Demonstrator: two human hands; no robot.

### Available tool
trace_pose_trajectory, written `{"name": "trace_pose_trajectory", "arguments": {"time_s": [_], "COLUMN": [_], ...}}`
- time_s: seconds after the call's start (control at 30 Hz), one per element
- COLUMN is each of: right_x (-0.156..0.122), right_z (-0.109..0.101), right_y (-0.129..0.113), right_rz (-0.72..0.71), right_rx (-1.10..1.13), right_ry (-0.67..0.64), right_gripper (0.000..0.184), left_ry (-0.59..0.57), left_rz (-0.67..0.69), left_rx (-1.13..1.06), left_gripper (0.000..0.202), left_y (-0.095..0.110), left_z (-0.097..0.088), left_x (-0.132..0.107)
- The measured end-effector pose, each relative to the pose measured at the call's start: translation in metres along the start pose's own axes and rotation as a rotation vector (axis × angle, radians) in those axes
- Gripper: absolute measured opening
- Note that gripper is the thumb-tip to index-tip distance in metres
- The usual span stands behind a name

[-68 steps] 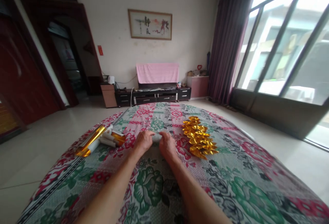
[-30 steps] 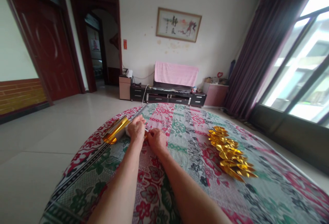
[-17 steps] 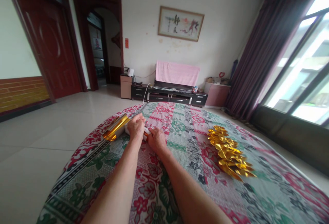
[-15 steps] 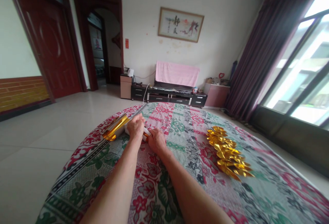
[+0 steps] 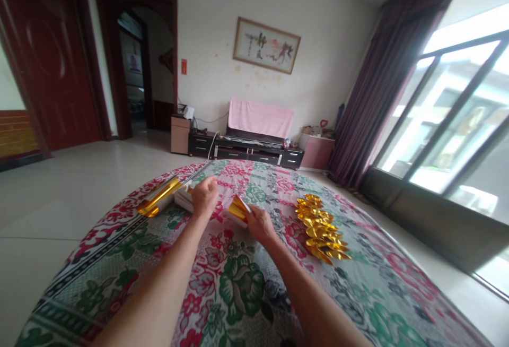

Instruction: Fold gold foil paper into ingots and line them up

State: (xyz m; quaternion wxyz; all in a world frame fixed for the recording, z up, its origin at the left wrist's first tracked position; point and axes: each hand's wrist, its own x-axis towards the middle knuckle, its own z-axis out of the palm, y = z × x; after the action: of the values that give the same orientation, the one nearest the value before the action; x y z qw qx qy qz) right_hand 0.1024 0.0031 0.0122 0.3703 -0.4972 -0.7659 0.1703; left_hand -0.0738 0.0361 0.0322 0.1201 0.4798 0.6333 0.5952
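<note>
In my right hand (image 5: pixel 260 224) is a gold foil paper (image 5: pixel 237 210), white on the back, gripped by its right edge and held just over the flowered cloth. My left hand (image 5: pixel 204 197) is closed with curled fingers beside a stack of white-backed paper (image 5: pixel 183 198); whether anything is inside the fingers is hidden. Left of that stack lies a loosely rolled gold foil sheet (image 5: pixel 161 197). A row of folded gold foil pieces (image 5: pixel 320 227), pointed like petals, rests on the cloth to the right of my right hand.
The flowered tablecloth (image 5: pixel 242 283) covers a large rounded surface. Beyond its far edge stands a low black cabinet (image 5: pixel 234 153) with a pink cloth (image 5: pixel 260 117) above it. Dark curtains (image 5: pixel 361 108) hang by the window at right.
My hands have moved apart. The right hand now holds the gold foil paper away from the white stack, while the left stays near the stack. The whole view has turned slightly right.
</note>
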Motion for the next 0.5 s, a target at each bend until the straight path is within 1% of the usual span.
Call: {"name": "trace_pose_trajectory", "arguments": {"time_s": [0.07, 0.13, 0.2, 0.3, 0.33, 0.4, 0.5], "right_x": [-0.007, -0.014, -0.019, -0.022, -0.022, -0.021, -0.019], "right_z": [-0.008, -0.013, -0.014, -0.014, -0.013, -0.013, -0.012], "right_y": [0.011, 0.02, 0.026, 0.031, 0.031, 0.032, 0.034], "right_rz": [0.042, 0.086, 0.125, 0.172, 0.184, 0.196, 0.192], "right_rx": [0.042, 0.065, 0.108, 0.161, 0.179, 0.223, 0.288], "right_ry": [0.089, 0.158, 0.189, 0.234, 0.242, 0.253, 0.272], "right_gripper": [0.034, 0.036, 0.038, 0.039, 0.039, 0.04, 0.041], "left_ry": [-0.089, -0.251, -0.407, -0.584, -0.618, -0.639, -0.667], "left_rz": [0.062, 0.073, 0.052, -0.014, -0.012, -0.026, -0.082], "left_rx": [0.05, 0.071, 0.004, -0.132, -0.145, -0.153, -0.187], "left_gripper": [0.03, 0.025, 0.027, 0.043, 0.046, 0.049, 0.051], "left_y": [0.012, 0.02, 0.021, 0.012, 0.008, 0.002, 0.001], "left_z": [0.007, 0.017, 0.028, 0.04, 0.042, 0.045, 0.043], "left_x": [-0.011, -0.022, -0.032, -0.043, -0.045, -0.048, -0.05]}}
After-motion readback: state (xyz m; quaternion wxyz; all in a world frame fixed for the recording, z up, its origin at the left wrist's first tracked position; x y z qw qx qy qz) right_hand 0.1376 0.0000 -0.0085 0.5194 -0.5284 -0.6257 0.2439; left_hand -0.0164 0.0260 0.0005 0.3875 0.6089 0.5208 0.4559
